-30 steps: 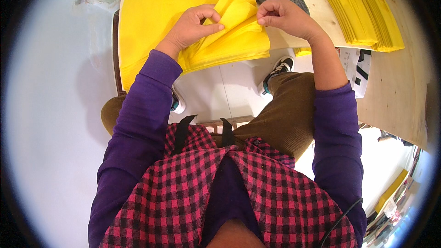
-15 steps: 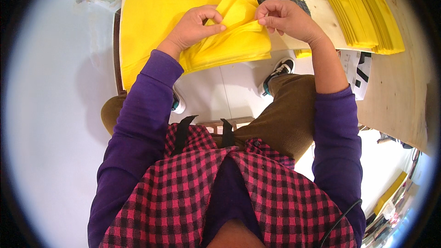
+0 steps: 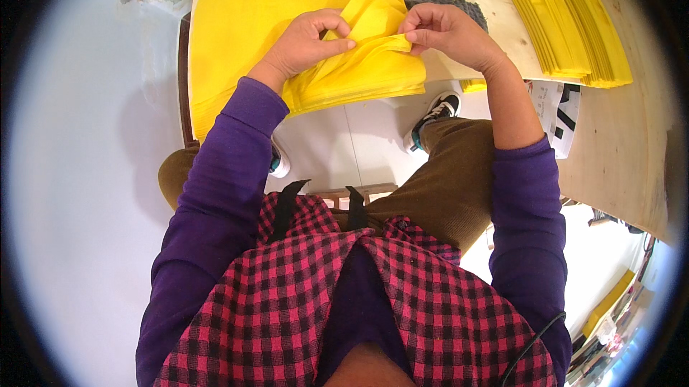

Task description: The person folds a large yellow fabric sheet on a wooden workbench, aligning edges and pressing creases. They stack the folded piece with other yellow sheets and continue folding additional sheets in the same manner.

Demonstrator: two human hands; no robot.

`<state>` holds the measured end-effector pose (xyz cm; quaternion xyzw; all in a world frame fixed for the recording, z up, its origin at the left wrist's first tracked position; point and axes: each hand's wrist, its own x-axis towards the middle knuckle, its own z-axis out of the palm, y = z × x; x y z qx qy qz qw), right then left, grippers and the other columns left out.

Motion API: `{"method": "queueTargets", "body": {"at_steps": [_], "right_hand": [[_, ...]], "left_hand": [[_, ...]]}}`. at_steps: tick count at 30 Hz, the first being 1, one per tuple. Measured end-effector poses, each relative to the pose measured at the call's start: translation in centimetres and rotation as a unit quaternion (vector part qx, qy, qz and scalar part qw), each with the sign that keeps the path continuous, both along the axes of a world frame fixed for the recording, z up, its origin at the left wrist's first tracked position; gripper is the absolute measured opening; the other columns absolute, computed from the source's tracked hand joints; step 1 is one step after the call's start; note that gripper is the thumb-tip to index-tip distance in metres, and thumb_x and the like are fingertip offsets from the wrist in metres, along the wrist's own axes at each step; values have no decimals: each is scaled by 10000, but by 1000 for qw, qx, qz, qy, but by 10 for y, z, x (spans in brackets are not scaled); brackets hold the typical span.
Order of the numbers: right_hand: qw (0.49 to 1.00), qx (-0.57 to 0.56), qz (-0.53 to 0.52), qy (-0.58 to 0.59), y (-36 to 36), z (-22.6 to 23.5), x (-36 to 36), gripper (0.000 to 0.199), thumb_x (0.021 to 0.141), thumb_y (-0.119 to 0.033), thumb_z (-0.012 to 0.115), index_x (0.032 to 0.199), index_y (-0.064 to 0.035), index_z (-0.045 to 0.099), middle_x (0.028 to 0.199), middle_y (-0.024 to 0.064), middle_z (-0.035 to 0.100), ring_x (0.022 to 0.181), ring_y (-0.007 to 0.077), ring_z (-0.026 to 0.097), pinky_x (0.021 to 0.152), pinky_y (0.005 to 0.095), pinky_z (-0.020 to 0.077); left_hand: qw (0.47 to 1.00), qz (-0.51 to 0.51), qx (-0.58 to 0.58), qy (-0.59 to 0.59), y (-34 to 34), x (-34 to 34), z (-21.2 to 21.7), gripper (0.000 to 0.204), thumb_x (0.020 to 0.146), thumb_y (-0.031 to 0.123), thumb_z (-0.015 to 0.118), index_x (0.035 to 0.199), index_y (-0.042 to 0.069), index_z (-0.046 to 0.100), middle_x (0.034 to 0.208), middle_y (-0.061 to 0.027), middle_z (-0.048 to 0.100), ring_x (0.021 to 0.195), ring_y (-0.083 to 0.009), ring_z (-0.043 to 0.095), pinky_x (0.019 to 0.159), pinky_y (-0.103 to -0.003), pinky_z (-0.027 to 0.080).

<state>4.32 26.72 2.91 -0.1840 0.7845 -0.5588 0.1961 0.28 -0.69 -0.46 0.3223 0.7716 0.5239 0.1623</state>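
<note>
A broad stack of bright yellow fabric sheets [image 3: 244,21] lies on the wooden table in front of me, its near edge hanging at the table's front. The top sheet is bunched into folds between my hands. My left hand [image 3: 308,43] pinches a fold of that yellow fabric between thumb and fingers. Just to its right, my right hand [image 3: 441,32] grips the raised edge of the same sheet with thumb and fingertips. Beyond my right hand sits a bundle of dark grey strips [image 3: 445,1], partly hidden by the hand.
More yellow fabric [image 3: 549,17] is stacked in neat layers on the wooden table [image 3: 624,143] at the right. A white sheet with black marks [image 3: 563,118] hangs beneath its edge. A pale wall [image 3: 86,172] stands close on my left. My legs and shoes are under the table's front.
Both hands keep their hold on the fabric. The fingers of my right hand have drawn in slightly, and the view has shifted a little.
</note>
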Motion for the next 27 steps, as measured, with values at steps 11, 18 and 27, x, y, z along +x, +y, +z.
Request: {"method": "queueTargets", "body": {"at_steps": [11,18,27], "right_hand": [[999,-35,-16,13,0,-3,2,98,908,-95,606,868,-7,589,795,14,613,743,101,597,738,249,522],[1000,-13,13,-4,4,-3,-1,51,928,-73,565,898,-35,580,925,1,611,834,95,595,787,249,519],[1000,-13,15,-3,5,-4,-1,49,925,-79,574,904,-37,587,913,-3,608,830,90,587,780,247,514]], "left_hand": [[1000,-5,1,-5,1,0,0,79,815,62,688,825,43,612,960,-19,577,914,-129,526,862,-245,404],[1000,-5,-1,-2,0,0,2,85,817,75,690,822,43,611,945,-15,573,903,-125,521,850,-243,401],[999,5,34,6,3,0,-2,115,786,98,711,790,36,614,843,-4,559,802,-123,508,756,-245,402]]}}
